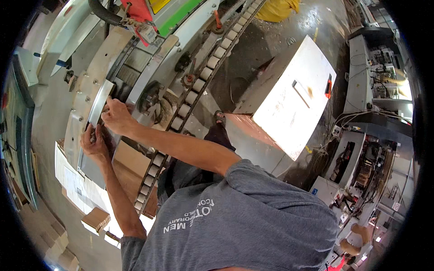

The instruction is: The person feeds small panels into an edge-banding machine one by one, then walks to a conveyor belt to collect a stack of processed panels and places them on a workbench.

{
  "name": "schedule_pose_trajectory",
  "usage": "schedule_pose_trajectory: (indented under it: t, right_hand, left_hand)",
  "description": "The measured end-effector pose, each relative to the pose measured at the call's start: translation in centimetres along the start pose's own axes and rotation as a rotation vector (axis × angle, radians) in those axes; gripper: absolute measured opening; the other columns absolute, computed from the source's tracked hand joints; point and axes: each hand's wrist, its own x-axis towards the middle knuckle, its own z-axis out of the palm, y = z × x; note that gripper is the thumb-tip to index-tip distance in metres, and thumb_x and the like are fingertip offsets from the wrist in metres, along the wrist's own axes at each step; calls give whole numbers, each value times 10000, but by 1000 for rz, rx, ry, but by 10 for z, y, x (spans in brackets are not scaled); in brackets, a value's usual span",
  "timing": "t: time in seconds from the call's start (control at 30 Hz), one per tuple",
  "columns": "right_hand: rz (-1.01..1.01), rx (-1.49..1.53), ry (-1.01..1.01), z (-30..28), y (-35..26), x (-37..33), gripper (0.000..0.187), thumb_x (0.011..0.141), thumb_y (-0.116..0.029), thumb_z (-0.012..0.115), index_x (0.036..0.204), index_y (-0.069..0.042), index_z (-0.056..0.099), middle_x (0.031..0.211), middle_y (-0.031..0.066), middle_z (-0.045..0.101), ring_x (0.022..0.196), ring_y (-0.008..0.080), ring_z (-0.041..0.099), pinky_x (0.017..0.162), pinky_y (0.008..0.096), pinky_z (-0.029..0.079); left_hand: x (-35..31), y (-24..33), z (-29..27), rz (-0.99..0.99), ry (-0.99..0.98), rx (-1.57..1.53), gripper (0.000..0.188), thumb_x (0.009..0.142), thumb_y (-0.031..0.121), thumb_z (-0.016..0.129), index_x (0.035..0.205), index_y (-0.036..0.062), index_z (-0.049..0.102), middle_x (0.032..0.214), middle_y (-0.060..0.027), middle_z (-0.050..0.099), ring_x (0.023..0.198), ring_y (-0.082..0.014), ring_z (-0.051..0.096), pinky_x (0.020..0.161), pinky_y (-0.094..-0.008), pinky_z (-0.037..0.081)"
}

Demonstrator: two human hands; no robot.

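Both of my hands work close together at the machine's long guide on the left. My right hand has its fingers curled in at the lower part of a shiny silver metal strip. Just below it, my left hand is bent over the guide's edge, thumb and fingers drawn in. Whatever lies between the fingers of each hand is too small or hidden to make out. Beside the strip runs a pale beam with several bolts along it. Dark metal blocks sit in the channel beyond my right hand.
A chain conveyor with white rollers slants past my right forearm. Further right, a white-topped box bears a red-and-black utility knife. Cardboard lies under the guide, with a small cardboard block nearby. Benches of tools line the far right.
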Motion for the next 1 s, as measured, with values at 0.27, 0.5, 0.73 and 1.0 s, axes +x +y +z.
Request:
schedule_pose_trajectory:
  t: [0.27, 0.5, 0.73, 1.0]
  right_hand:
    - [-78, 6, 68, 14, 18, 12, 296, 782, -85, 562, 1023, 84, 535, 839, 236, 684, 698, 344, 688, 666, 431, 553]
    - [66, 7, -105, -1, 7, 8, 298, 856, -150, 575, 1010, 102, 534, 881, 184, 675, 746, 237, 717, 633, 347, 556]
    - [58, 38, -126, -14, 8, 14, 278, 882, -153, 592, 1027, 80, 550, 847, 150, 659, 717, 191, 702, 565, 307, 529]
    - [-62, -21, 17, -58, 9, 45, 250, 870, -159, 597, 901, 88, 571, 718, 150, 640, 618, 205, 648, 583, 325, 524]
  left_hand:
    - [4, 9, 5, -146, 100, -101, 282, 800, 199, 818, 978, -5, 738, 858, -128, 716, 717, -235, 676, 669, -332, 542]
    - [7, 26, -8, -224, 52, -77, 222, 769, 186, 831, 892, 22, 745, 823, -131, 690, 765, -280, 664, 708, -370, 528]
    - [11, 30, 3, -156, 79, -55, 186, 766, 169, 814, 849, 30, 724, 804, -129, 668, 798, -319, 631, 735, -408, 501]
    - [37, 65, 38, -60, 64, -71, 169, 749, 170, 810, 780, 30, 720, 729, -122, 633, 736, -324, 602, 694, -422, 480]
